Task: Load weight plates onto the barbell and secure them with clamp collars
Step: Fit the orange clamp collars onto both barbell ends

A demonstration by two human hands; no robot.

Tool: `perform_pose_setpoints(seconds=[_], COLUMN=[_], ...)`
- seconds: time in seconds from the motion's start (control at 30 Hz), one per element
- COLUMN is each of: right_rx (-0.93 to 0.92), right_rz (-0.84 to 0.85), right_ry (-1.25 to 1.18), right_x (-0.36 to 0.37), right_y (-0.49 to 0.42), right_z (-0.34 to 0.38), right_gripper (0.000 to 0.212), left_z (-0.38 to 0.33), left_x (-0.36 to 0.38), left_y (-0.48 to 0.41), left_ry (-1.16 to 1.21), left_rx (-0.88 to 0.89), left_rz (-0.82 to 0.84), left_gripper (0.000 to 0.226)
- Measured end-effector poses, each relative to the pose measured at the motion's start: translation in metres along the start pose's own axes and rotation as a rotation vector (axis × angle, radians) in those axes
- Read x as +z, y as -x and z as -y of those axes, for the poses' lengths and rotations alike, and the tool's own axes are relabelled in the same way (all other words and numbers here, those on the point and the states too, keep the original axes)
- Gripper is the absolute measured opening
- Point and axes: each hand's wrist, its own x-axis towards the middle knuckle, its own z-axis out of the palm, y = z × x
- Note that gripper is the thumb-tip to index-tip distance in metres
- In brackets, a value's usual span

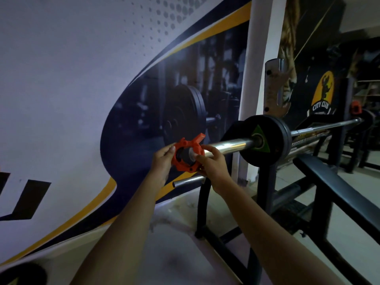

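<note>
An orange clamp collar [186, 155] sits at the near tip of the chrome barbell sleeve [228, 146], its lever [199, 138] sticking up and out. My left hand [162, 161] grips the collar's left rim. My right hand [211, 163] pinches its right side, fingers against the sleeve. Further along the sleeve, black weight plates [265, 138] with a green triangle label rest against the bar's shoulder. The bar shaft [329, 126] runs to the far end, where another orange collar [356, 107] shows.
The bar lies on a black bench rack [265, 194]; a chrome storage peg [188, 180] juts out below my hands. A bench pad [337, 186] extends at right. A printed wall banner [82, 79] stands close on the left. A dark plate edge [22, 274] shows at bottom left.
</note>
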Motion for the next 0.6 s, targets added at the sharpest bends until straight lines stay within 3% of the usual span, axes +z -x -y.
perform_pose_setpoints(seconds=[0.1, 0.4, 0.6], right_rx=[-0.059, -0.18, -0.264], right_rz=[-0.064, -0.159, -0.291], right_ry=[0.045, 0.241, 0.317], right_x=[0.006, -0.004, -0.012], right_y=[-0.004, -0.027, -0.045], right_z=[-0.009, -0.024, -0.034], right_gripper=[0.023, 0.035, 0.037], left_z=[0.004, 0.022, 0.026], left_x=[0.0, 0.001, 0.013], left_y=[-0.007, -0.035, -0.069], left_ry=[0.019, 0.198, 0.164], left_rx=[-0.037, -0.147, -0.179], left_rz=[0.04, 0.171, 0.341], left_gripper=[0.029, 0.031, 0.033])
